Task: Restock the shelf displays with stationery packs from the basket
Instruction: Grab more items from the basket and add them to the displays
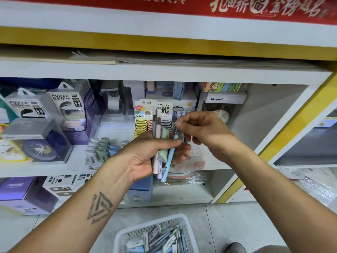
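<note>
My left hand grips a bunch of pastel pens upright in front of the middle shelf, along with a green eraser-like pack. My right hand pinches the upper end of a light blue pen from that bunch. Behind the hands stands a display box of pencil-lead packs with yellow, pink and dark rows. A white mesh basket on the floor below holds several stationery packs and pens.
Power bank boxes and a clear box with a clock fill the shelf's left side. A tray of small rolled items sits left of the display. The lower shelf holds purple and white boxes. A yellow-edged upright bounds the right.
</note>
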The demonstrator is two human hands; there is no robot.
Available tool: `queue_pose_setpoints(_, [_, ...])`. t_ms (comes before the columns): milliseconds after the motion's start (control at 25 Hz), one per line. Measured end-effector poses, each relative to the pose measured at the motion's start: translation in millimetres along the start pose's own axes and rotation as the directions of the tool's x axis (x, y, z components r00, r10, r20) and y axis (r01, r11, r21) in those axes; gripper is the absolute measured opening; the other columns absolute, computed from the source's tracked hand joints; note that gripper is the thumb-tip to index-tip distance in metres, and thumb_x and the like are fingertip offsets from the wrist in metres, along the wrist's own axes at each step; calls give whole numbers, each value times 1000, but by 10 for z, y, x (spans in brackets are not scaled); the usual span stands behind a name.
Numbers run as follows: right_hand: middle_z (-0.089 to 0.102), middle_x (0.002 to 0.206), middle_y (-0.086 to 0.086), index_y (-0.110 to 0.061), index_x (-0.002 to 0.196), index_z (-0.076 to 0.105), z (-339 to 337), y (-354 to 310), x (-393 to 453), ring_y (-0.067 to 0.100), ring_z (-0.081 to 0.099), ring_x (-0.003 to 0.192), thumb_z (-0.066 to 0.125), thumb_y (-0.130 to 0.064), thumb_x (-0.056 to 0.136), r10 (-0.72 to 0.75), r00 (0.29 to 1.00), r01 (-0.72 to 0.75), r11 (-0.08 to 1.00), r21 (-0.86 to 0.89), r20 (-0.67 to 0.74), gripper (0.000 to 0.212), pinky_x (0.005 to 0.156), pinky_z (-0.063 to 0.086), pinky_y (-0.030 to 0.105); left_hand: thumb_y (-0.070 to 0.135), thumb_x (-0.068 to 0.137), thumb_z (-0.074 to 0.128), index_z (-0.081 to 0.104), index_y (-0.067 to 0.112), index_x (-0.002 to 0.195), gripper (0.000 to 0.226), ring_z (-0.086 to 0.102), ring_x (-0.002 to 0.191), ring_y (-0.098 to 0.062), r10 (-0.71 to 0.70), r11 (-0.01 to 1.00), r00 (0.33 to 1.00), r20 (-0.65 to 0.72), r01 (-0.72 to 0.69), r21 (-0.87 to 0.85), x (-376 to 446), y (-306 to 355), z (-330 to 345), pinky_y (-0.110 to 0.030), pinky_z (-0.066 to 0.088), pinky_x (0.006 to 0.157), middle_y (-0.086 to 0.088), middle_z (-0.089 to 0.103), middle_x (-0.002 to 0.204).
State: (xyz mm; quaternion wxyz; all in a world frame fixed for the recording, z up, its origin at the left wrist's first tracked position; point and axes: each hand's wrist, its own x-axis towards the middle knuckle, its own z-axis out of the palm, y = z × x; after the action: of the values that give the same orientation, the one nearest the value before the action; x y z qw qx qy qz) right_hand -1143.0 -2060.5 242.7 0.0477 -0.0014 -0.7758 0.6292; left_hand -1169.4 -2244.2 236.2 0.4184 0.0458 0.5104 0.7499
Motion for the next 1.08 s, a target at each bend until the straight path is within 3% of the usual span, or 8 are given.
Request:
queue_pose_setpoints(160, [69,73,15,5,95,70,-161,-91,43,21,57,52,63,-2,94,31,966,35,968,247,-255,10,49,44,27,9,81,73,74,-5,99,23,73,87,-38,-38,996,999,-21,37,-81,6,16,-39,-44,61,68,-30,71,102])
queue_pose_setpoints(320, [68,61,3,-3,101,65,-282,-88,59,15,59,47,63,-3,95,-178,879,176,983,-46,-442,6,49,50,27,13,76,78,74,1,88,17,64,56,-22,-85,996,987,-137,85,-5,-4,45,-56,-25,53,47,-19,70,78])
queue_pose_setpoints(560, [68,69,-6,-34,91,48,-206,168,61,9,69,65,67,-19,93,-306,924,118,796,-593,-227,24,66,59,44,3,85,56,63,-2,107,23,60,60,-23,-124,984,987,-106,109,-143,6,59,-88,-25,51,50,-20,67,81])
queue_pose_setpoints(720, [68,75,-7,-38,92,42,-156,261,45,15,69,69,64,-21,95,-318,941,157,716,-680,-118,28,65,59,43,-1,90,55,55,-3,112,22,64,66,-25,-83,987,992,-90,70,-144,-2,61,-81,-26,53,54,-29,70,101])
queue_pose_setpoints(840, [69,75,0,-28,93,47,-145,279,20,22,68,69,65,-18,94,-329,943,188,655,-732,-52,20,63,56,42,0,93,53,55,-4,114,22,70,75,-27,-54,990,997,-56,46,-132,-17,72,-84,-29,57,62,-29,69,111])
queue_pose_setpoints(920, [70,78,4,-17,94,61,-128,260,-2,24,66,71,67,-17,93,-347,938,215,594,-775,-6,6,64,53,41,-1,92,53,59,-7,115,24,73,84,-31,-34,992,999,-41,28,-126,-36,77,-70,-33,59,70,-27,70,109])
queue_pose_setpoints(1000, [71,85,3,-12,95,73,-127,210,-6,21,64,75,66,-20,94,-384,923,239,542,-806,15,11,68,51,38,-2,89,56,61,-12,117,30,73,85,-35,-19,990,999,-32,15,-138,-39,68,-61,-39,61,73,-26,71,102])
queue_pose_setpoints(1080, [68,87,-1,-14,95,77,-117,142,4,13,60,75,66,-24,95,-413,910,249,602,-759,-30,15,69,48,30,-2,86,58,61,-13,118,33,73,83,-36,-1,992,1000,-24,-2,-125,-42,65,-64,-41,62,72,-26,70,96])
